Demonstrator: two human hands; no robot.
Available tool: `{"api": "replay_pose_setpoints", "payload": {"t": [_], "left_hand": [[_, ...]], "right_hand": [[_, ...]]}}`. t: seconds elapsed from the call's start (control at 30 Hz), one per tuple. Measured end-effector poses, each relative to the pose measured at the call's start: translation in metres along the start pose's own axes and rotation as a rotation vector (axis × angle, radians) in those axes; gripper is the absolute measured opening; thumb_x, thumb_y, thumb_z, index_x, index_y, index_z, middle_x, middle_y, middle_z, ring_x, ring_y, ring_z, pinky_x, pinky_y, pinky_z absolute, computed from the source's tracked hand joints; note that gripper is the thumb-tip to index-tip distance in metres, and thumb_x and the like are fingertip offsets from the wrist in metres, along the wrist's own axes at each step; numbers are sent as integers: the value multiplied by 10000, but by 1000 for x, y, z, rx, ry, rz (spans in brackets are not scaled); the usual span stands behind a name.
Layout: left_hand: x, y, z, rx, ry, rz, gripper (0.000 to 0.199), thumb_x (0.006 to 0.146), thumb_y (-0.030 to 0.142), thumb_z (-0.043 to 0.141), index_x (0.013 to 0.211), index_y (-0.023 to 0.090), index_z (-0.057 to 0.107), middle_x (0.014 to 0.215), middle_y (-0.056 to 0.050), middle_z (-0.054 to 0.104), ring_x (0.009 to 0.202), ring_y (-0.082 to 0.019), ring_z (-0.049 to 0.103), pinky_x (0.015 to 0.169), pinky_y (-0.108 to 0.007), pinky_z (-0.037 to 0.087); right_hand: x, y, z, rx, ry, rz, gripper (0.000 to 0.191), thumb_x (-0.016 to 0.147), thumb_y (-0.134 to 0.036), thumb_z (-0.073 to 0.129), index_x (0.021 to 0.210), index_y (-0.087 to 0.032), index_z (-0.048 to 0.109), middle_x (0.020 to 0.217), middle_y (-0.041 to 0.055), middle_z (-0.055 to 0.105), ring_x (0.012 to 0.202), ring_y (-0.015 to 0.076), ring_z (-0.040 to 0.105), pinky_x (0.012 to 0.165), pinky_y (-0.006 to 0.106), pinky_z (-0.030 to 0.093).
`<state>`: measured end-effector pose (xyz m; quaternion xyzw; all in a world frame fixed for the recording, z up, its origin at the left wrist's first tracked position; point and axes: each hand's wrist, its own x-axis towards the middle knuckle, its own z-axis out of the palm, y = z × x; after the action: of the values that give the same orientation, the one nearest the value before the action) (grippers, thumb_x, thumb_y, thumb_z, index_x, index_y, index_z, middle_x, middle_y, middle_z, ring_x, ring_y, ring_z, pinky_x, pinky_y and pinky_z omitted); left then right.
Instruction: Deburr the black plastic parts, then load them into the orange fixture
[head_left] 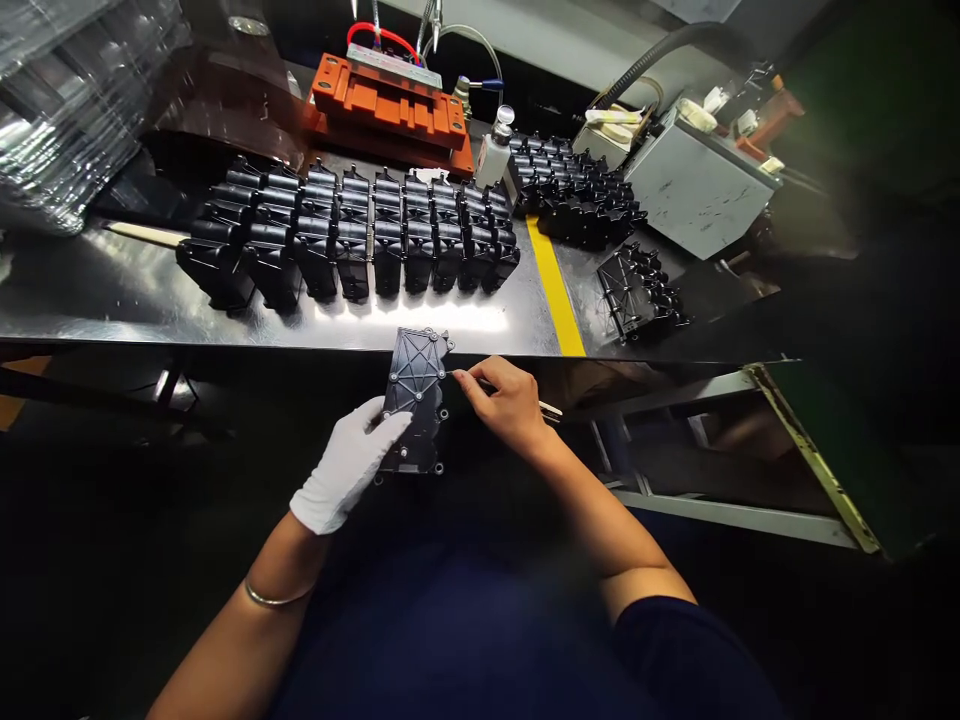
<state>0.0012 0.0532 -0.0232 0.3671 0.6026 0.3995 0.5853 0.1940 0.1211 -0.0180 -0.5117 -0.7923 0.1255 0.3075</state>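
My left hand (352,455), in a white glove, grips a black moulded part (415,365) by its lower left side. The part is a flat rectangular cover with crossing ribs and small ring lugs along its edge, tilted upright in front of the bench. Closed around a thin tool (552,411), my bare right hand (504,400) is just right of the part. The tool's slim tip points at the part's right edge; whether it touches cannot be made out. Its pale rear end sticks out behind the hand, the middle hidden by the fingers.
A row of similar black parts (388,235) stands on the metal bench (285,330). More are stacked (577,185) beyond a yellow tape strip (555,290). Behind are an orange fixture (390,105), a white bottle (495,150) and a grey box (701,185). Clear plastic wrapping (67,110) is at left.
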Motion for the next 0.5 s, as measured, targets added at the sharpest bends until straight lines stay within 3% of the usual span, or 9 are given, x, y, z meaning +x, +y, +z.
{"api": "replay_pose_setpoints", "payload": {"t": [0.5], "left_hand": [[2, -2, 2, -31, -5, 28, 394, 725, 465, 664, 963, 152, 692, 854, -30, 698, 755, -197, 610, 677, -286, 485]], "right_hand": [[-3, -4, 4, -92, -10, -59, 274, 895, -344, 571, 674, -193, 632, 658, 18, 645, 587, 118, 575, 546, 240, 368]]}}
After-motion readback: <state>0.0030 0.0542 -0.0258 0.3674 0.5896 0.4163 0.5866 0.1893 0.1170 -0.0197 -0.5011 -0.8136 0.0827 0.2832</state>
